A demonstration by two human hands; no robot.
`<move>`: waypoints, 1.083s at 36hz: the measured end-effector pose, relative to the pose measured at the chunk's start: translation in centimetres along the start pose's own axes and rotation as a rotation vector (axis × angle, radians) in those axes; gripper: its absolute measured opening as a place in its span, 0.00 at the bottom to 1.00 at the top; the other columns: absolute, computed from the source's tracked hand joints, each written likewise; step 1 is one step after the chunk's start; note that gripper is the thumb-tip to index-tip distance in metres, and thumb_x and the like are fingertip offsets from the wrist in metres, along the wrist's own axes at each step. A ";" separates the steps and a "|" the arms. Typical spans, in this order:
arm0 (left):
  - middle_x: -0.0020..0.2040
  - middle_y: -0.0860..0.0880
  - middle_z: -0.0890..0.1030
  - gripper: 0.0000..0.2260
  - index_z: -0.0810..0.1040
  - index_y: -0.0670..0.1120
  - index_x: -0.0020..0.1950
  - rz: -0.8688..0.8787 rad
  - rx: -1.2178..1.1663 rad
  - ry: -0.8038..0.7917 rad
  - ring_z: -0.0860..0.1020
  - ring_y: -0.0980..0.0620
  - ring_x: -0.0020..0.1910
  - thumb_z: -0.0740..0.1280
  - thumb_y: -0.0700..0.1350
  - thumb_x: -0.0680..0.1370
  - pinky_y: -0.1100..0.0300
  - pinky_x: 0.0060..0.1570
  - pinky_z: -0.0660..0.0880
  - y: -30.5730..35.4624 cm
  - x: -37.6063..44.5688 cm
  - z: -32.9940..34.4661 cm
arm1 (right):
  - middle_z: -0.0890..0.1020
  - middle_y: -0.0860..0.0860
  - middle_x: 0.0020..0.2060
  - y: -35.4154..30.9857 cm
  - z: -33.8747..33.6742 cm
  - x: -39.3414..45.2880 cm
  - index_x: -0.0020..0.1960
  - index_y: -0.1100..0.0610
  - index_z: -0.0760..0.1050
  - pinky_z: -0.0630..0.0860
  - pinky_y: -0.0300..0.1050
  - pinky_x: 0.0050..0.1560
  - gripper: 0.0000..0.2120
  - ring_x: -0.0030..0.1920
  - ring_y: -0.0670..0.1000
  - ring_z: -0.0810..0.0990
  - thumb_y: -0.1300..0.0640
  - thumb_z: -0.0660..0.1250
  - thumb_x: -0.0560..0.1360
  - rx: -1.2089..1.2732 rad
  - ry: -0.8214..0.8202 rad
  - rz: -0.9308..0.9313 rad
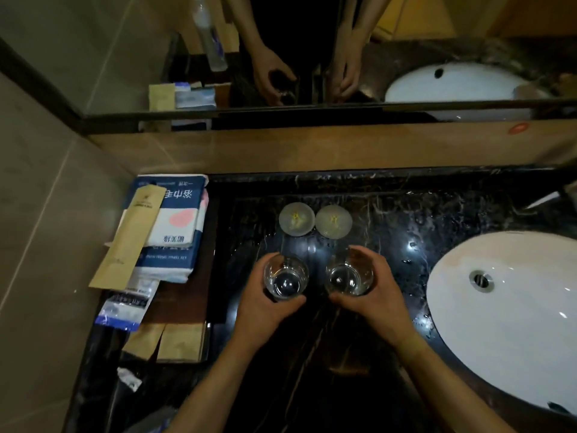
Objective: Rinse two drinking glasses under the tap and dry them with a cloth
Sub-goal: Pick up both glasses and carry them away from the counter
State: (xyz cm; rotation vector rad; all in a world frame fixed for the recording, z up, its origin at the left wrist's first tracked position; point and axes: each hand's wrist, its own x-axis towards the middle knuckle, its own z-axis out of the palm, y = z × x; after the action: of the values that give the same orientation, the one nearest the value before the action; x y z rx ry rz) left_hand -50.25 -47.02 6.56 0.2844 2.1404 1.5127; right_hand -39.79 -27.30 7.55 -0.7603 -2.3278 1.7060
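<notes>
Our hands are apart, and each one holds a glass. We see the left hand (263, 303) wrapped around the left glass (285, 278), with its fingers curled on the far side and its thumb on the near side. We see the right hand (379, 295) wrapped around the right glass (349, 278) in the same way. Both glasses stand upright, side by side with a small gap between them, over the dark shiny table (390, 220) (we cannot tell if they touch it or are just above it). Behind the glasses lie two round white coasters (315, 219), just beside each other. To the right is the white sink (515, 323), with its round metal drain (481, 280) near the middle. Water drops shine on the table near the sink. To the left, well apart from the glasses, sits a pile of blue and white packs (175, 226), and a long tan paper sleeve (128, 242) lies on top of the pile. At the back, a mirror (125, 57) shows both hands again.
</notes>
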 end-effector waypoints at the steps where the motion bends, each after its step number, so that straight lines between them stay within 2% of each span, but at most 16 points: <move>1: 0.61 0.61 0.79 0.38 0.70 0.67 0.64 0.012 -0.008 0.004 0.78 0.59 0.61 0.82 0.39 0.63 0.56 0.62 0.75 0.1 0.8 0.0 | 0.74 0.41 0.63 -0.1 0.1 0.8 0.67 0.43 0.69 0.70 0.33 0.64 0.41 0.63 0.38 0.74 0.59 0.84 0.60 0.004 0.005 -0.010; 5: 0.60 0.60 0.80 0.39 0.71 0.68 0.62 0.066 -0.020 0.022 0.79 0.58 0.60 0.80 0.35 0.64 0.62 0.58 0.74 0.5 4.1 0.1 | 0.75 0.43 0.63 -0.4 0.4 4.1 0.65 0.39 0.69 0.70 0.31 0.62 0.41 0.63 0.38 0.74 0.60 0.84 0.60 -0.012 0.047 -0.046; 9: 0.58 0.64 0.80 0.39 0.71 0.72 0.59 0.097 -0.019 0.023 0.79 0.61 0.58 0.80 0.34 0.64 0.68 0.55 0.74 1.4 7.3 0.3 | 0.74 0.43 0.63 -0.5 0.5 6.8 0.64 0.36 0.67 0.69 0.30 0.63 0.41 0.63 0.36 0.73 0.60 0.84 0.61 -0.028 0.069 -0.065; 12: 0.57 0.66 0.80 0.37 0.71 0.68 0.60 0.114 -0.017 0.034 0.79 0.63 0.57 0.81 0.36 0.64 0.70 0.55 0.73 1.9 9.5 0.5 | 0.73 0.42 0.63 -0.1 0.4 8.6 0.66 0.42 0.69 0.68 0.25 0.59 0.40 0.61 0.31 0.72 0.62 0.83 0.62 -0.025 0.086 -0.066; 16: 0.61 0.62 0.78 0.36 0.71 0.60 0.64 0.129 -0.006 0.027 0.77 0.64 0.60 0.82 0.36 0.64 0.69 0.58 0.73 2.3 12.0 0.6 | 0.74 0.45 0.64 0.5 0.3 10.6 0.68 0.49 0.70 0.68 0.26 0.60 0.40 0.61 0.33 0.73 0.62 0.83 0.61 -0.008 0.105 -0.038; 18: 0.63 0.60 0.77 0.35 0.71 0.59 0.64 0.136 0.001 0.009 0.77 0.65 0.60 0.82 0.38 0.65 0.71 0.57 0.72 2.6 12.9 0.6 | 0.74 0.45 0.64 0.6 0.3 11.3 0.68 0.49 0.70 0.69 0.26 0.59 0.40 0.61 0.34 0.73 0.61 0.84 0.61 0.006 0.112 -0.028; 22: 0.59 0.62 0.77 0.36 0.69 0.60 0.63 0.130 0.005 -0.007 0.76 0.71 0.56 0.82 0.38 0.64 0.77 0.51 0.70 2.9 14.2 0.8 | 0.75 0.46 0.63 0.7 0.4 12.3 0.67 0.47 0.70 0.69 0.25 0.59 0.39 0.59 0.32 0.74 0.61 0.83 0.61 0.017 0.131 -0.024; 25: 0.59 0.62 0.78 0.36 0.69 0.62 0.63 0.115 0.010 -0.010 0.76 0.70 0.56 0.82 0.38 0.64 0.77 0.51 0.71 2.6 14.8 1.1 | 0.75 0.46 0.62 0.9 0.7 12.8 0.66 0.49 0.70 0.68 0.22 0.54 0.39 0.56 0.29 0.73 0.62 0.83 0.61 0.016 0.131 -0.018; 28: 0.59 0.62 0.78 0.37 0.70 0.59 0.65 0.098 0.007 -0.026 0.77 0.69 0.56 0.82 0.39 0.64 0.75 0.52 0.71 2.1 15.3 1.5 | 0.75 0.47 0.61 1.3 1.0 13.0 0.66 0.50 0.71 0.69 0.23 0.53 0.38 0.55 0.29 0.74 0.64 0.83 0.61 0.027 0.143 -0.006; 32: 0.59 0.60 0.79 0.36 0.70 0.55 0.67 0.098 -0.012 -0.038 0.78 0.66 0.56 0.82 0.39 0.64 0.73 0.53 0.73 1.6 15.6 2.1 | 0.73 0.40 0.59 1.7 1.3 13.2 0.65 0.50 0.71 0.67 0.21 0.52 0.38 0.54 0.27 0.74 0.64 0.83 0.61 0.032 0.155 0.009; 39: 0.58 0.59 0.80 0.36 0.70 0.63 0.62 0.090 -0.009 -0.026 0.79 0.64 0.57 0.82 0.38 0.64 0.69 0.55 0.74 0.3 15.8 2.5 | 0.75 0.39 0.59 2.6 1.6 13.2 0.68 0.51 0.70 0.71 0.24 0.53 0.40 0.56 0.30 0.75 0.64 0.83 0.61 0.059 0.139 0.043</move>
State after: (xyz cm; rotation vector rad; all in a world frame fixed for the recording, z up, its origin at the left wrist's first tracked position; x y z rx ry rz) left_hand -62.54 -37.89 1.87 0.3998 2.1260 1.5591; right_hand -50.97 -21.72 2.41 -0.8945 -2.1748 1.6730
